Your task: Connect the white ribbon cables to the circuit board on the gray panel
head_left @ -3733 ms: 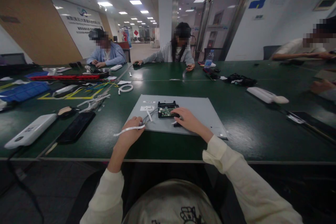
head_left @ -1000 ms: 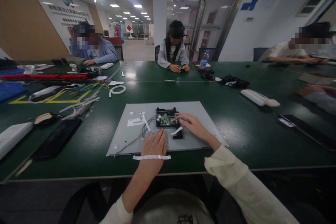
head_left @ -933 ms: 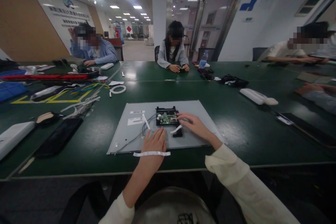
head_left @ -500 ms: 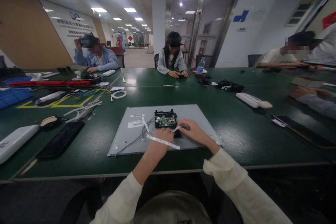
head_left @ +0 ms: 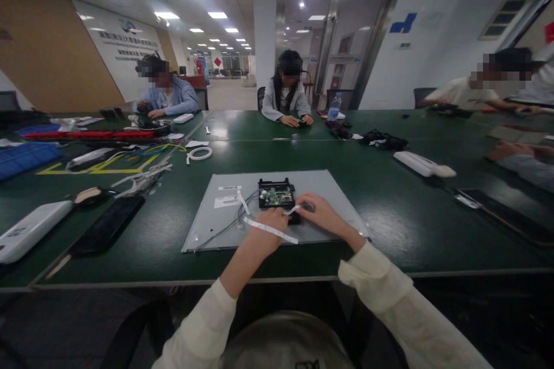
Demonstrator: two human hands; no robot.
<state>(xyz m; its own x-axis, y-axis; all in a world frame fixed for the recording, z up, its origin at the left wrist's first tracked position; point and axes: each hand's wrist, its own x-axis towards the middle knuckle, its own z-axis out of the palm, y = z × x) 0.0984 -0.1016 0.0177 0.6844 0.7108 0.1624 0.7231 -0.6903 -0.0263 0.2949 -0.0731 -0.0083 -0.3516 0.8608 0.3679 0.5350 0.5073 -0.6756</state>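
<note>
A grey metal panel lies flat on the green table in front of me. A small green circuit board in a black frame sits at its middle, with grey wires running off to the left. My left hand is just below the board with a white strip lying across its back. My right hand rests right of the board, fingertips on a short white ribbon over a black part. Both hands meet at that ribbon.
Left of the panel lie a black flat device, a white box, a white cable coil and coloured wires. A white device and a dark slab lie to the right. Other people sit across the table and at the right.
My left hand slid from the panel's front edge up to the board, carrying the white strip with it, and now meets my right hand at the short ribbon. My view lifted slightly.
</note>
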